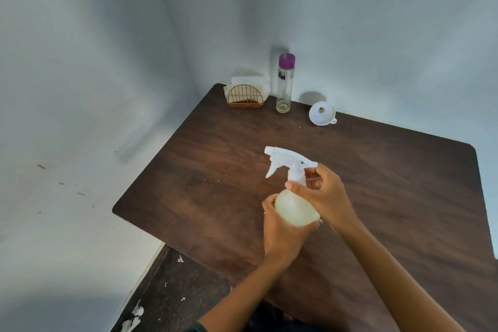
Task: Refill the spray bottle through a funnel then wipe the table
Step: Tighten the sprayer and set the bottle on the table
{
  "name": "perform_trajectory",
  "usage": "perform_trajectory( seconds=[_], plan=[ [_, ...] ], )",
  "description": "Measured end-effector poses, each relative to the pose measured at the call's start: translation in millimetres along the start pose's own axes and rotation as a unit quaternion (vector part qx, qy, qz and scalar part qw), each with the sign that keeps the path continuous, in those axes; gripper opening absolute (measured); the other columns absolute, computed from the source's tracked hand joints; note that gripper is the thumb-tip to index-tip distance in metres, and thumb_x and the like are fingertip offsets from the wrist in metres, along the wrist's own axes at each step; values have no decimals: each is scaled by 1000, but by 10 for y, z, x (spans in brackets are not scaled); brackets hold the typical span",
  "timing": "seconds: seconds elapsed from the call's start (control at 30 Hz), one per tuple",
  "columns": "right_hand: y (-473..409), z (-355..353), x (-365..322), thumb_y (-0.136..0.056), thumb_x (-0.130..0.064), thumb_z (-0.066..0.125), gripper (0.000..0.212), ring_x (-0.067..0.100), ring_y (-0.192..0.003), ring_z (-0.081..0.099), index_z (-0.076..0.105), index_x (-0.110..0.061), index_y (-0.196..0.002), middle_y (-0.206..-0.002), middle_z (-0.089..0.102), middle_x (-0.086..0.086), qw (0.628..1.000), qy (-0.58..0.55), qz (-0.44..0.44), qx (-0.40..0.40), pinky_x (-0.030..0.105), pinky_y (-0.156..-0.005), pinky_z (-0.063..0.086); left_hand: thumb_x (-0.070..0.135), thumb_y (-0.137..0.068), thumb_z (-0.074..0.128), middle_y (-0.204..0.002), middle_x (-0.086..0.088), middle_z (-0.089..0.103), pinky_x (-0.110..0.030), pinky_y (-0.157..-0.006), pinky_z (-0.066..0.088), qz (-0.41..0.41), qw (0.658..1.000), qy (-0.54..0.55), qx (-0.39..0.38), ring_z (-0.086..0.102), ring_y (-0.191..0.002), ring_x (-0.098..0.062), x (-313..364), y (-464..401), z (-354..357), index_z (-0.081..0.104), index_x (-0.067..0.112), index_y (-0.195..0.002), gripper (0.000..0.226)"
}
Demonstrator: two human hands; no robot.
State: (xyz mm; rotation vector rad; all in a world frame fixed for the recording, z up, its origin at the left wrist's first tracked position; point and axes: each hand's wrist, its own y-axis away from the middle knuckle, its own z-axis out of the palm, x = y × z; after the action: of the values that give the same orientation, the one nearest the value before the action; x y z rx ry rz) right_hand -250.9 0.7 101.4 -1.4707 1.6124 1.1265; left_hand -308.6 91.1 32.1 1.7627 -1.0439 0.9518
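A spray bottle with a pale round body and a white trigger head stands over the middle of the dark wooden table. My left hand cups the body from below and the left. My right hand grips the white neck collar just under the trigger head. A white funnel lies on its side at the back of the table. A tall clear bottle with a purple cap stands to the left of the funnel and looks almost empty.
A gold wire holder with white napkins sits in the table's back left corner, against the walls. The table's left edge drops to a dark speckled floor with white scraps on it.
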Motion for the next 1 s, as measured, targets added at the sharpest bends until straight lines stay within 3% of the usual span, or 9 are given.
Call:
perform_trajectory(
  seconds=[0.07,0.13,0.3,0.4,0.5,0.7,0.8,0.9,1.0],
  plan=[
    [-101,100,-39,-76,-31,76,43,11,-90,60,60,-15,-113,-101,62,-6,999,13,-11,35,14,-69,46,43,-52,91,-124,12,46,-25,-95,51,10,1000,-8,4,50,-114,-10,-16,-188,-37,26,34,-128,100],
    [-249,195,-79,-80,-31,73,44,9,-88,57,59,-11,-117,-100,59,-7,997,21,-1,74,8,-66,41,45,-53,90,-124,14,43,-19,-93,49,27,999,-26,-9,49,-114,-9,-9,-416,-88,25,34,-130,102],
    [-712,321,-103,-80,-24,74,48,11,-92,58,58,-9,-122,-113,66,3,988,13,10,152,21,-79,47,42,-64,86,-131,16,39,-17,-96,44,69,992,-47,-99,44,-121,-6,71,-1077,-146,24,28,-141,101],
    [-987,245,-77,-81,-21,72,42,13,-94,61,59,-10,-120,-109,66,1,983,0,16,184,23,-80,49,47,-70,80,-145,11,39,-31,-107,43,76,983,-65,-157,41,-131,-10,178,-1425,-59,19,29,-149,101],
    [-1257,72,0,-83,-21,71,36,15,-98,63,60,-12,-117,-106,66,-1,976,-4,30,215,31,-85,52,41,-82,73,-153,2,32,-36,-111,35,83,967,-79,-229,33,-138,-18,376,-1692,131,9,24,-154,98],
    [-1791,-413,200,-87,-17,65,28,13,-101,59,60,-10,-114,-108,65,1,964,-8,51,260,20,-77,45,34,-88,65,-156,-4,27,-36,-113,29,77,948,-97,-294,28,-142,-22,769,-2104,725,2,23,-155,92],
    [-2061,-668,368,-87,-14,64,22,16,-101,61,62,-10,-108,-104,66,2,958,-18,63,278,17,-71,43,36,-85,64,-152,-1,31,-35,-112,32,77,944,-98,-307,31,-141,-20,889,-2216,1039,2,34,-153,91],
    [-2336,-867,517,-87,-14,62,18,16,-100,63,63,-12,-105,-102,68,0,953,-28,57,298,21,-76,48,37,-86,62,-161,4,17,-33,-118,21,73,938,-101,-323,17,-147,-15,971,-2344,1338,1,32,-154,91],
    [-2577,-996,620,-88,-13,61,18,13,-97,62,63,-9,-106,-102,67,1,949,-41,53,309,16,-76,46,34,-88,62,-163,5,4,-25,-116,13,68,935,-100,-334,9,-148,-9,1012,-2481,1593,-3,25,-155,93]
  ],
)
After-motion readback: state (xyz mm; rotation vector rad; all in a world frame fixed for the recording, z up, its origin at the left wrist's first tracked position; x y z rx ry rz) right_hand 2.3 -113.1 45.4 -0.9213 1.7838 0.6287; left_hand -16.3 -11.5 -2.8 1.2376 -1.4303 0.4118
